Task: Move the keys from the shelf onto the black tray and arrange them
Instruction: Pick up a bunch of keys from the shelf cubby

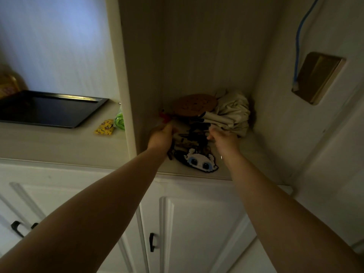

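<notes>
A dim pile of keys and keychains (194, 137) lies in the shelf niche, with a black-and-white pixel-bead charm with blue eyes (199, 161) at its front. My left hand (161, 137) reaches into the pile's left side, fingers curled around dark items; what it grips is unclear. My right hand (223, 138) is at the pile's right side, fingers bent onto the items. The black tray (49, 110) sits on the counter to the left, beyond the niche's side wall. A yellow charm (104, 127) and a green one (120, 120) lie beside the tray.
A crumpled pale cloth (232, 113) and a round brown cookie-like piece (195, 105) fill the back of the niche. A vertical panel (126, 85) divides niche from counter. A blue cable (301, 36) and brass plate (317, 77) hang on the right wall. Cabinet doors are below.
</notes>
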